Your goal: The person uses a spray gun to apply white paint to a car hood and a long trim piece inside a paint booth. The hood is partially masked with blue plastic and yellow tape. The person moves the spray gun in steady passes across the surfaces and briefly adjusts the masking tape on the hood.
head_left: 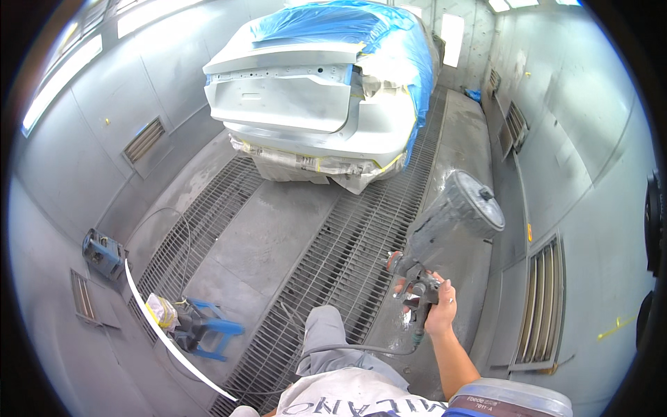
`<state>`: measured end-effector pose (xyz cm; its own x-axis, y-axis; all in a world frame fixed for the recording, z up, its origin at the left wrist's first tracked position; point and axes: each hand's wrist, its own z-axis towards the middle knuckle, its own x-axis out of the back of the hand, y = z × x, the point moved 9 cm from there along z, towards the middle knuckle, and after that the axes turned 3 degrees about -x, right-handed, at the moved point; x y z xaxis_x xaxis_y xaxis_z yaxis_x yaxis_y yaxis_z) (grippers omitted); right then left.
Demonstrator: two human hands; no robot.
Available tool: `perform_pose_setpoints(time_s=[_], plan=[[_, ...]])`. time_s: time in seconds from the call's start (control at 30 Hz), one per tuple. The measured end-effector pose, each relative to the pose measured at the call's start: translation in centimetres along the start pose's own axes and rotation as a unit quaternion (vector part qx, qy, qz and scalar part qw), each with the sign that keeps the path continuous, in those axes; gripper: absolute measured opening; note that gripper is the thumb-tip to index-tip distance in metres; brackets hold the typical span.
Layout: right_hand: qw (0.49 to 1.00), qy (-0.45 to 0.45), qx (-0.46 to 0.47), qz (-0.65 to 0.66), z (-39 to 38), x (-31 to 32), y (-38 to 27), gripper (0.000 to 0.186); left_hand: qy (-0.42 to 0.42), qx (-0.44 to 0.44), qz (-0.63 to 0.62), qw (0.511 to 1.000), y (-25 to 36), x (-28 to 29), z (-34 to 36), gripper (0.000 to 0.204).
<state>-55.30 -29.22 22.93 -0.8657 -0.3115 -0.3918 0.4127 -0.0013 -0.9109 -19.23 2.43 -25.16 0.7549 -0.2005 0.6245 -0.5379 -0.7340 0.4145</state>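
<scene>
My right hand (440, 306) is wrapped round the handle of a spray gun (419, 283), with fingers at its trigger. A large translucent grey paint cup (455, 212) sits on top, tilted up and to the right. The gun's nozzle, with a red ring, points left. From the bottom of the handle an air hose (375, 349) runs left across my legs. My left hand does not show; only a sliver of that arm appears at the lower edge. Ahead, apart from the gun, stands a car (278, 104) with pale grey-white rear panels.
Blue plastic film (410, 42) and masking paper (306, 165) cover parts of the car. Floor gratings (340, 257) run lengthwise. At left are a blue machine (104, 254), a blue stand (215, 330) and a loose hose. Vented metal walls (556, 139) flank both sides.
</scene>
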Motion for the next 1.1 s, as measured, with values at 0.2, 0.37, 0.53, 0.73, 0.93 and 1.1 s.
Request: perform_pose_setpoints(time_s=[0.2, 0.37, 0.53, 0.73, 0.93, 1.1], plan=[[0.998, 0.001, -0.026, 0.053, 8.2, 0.3, -1.4, 0.079, 0.007, 0.029, -0.032, 0.999, 2.7, 0.8, 4.0, 0.038], [0.999, 0.033, -0.037, 0.007, 16.8, -1.0, 1.0, 0.082, 0.0, 0.06, -0.055, 0.997, 3.3, 1.0, 10.9, 0.037], [0.997, 0.065, -0.026, -0.022, 27.8, -4.7, 5.9, 0.082, -0.015, 0.086, -0.067, 0.994, 3.0, 2.9, 19.3, 0.037], [0.996, 0.045, -0.022, -0.074, 36.2, -10.6, 7.2, 0.081, 0.021, 0.026, -0.065, 0.997, 5.5, 7.2, 24.5, 0.036], [0.997, 0.006, -0.032, -0.066, 42.7, -15.3, 6.7, 0.088, 0.119, 0.151, -0.291, 0.937, 6.0, 12.3, 26.3, 0.06], [0.997, -0.044, -0.04, -0.053, 47.8, -17.8, 7.8, 0.085, 0.152, 0.175, -0.334, 0.914, 5.0, 11.3, 28.3, 0.07]])
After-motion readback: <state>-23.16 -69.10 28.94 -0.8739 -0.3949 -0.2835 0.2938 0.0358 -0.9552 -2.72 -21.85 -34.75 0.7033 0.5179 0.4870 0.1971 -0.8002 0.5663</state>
